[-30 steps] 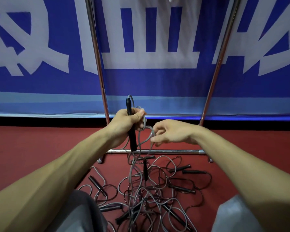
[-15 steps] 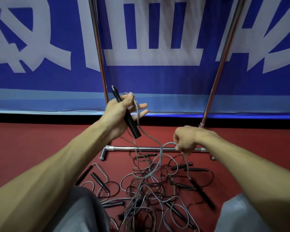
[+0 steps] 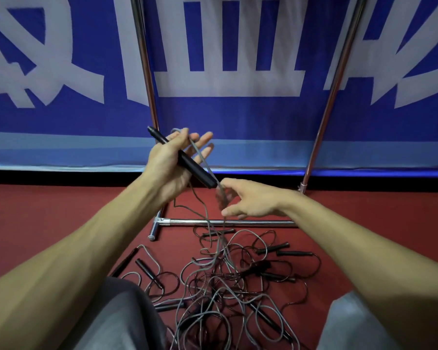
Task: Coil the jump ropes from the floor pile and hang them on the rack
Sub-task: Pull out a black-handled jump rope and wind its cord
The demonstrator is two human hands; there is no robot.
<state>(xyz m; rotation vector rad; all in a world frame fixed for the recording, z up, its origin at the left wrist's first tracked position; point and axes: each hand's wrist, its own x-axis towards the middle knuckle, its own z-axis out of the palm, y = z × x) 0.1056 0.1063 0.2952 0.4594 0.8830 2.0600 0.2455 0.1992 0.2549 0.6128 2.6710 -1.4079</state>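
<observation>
Jump rope held above the floor pile, before a blue fabric banner (image 3: 238, 117) whose large white characters are cropped and unreadable.
The left hand (image 3: 171, 164) pins a slim black jump-rope handle (image 3: 187, 162) under its thumb, fingers spread. The thin grey cord (image 3: 199, 154) drops between the right hand's (image 3: 253, 200) parted forefinger and thumb; motion blur hides whether they pinch it. Below, a tangled pile of grey and black jump ropes (image 3: 225, 286) lies beside the chrome tube rack (image 3: 238, 222).

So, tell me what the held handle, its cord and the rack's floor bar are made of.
Handle: matte black, likely plastic or rubber; barely any shine.
Cord: grey, smooth, probably plastic-coated; bends in springy loops.
Floor bar: polished metal, chrome-like; bright reflections.
</observation>
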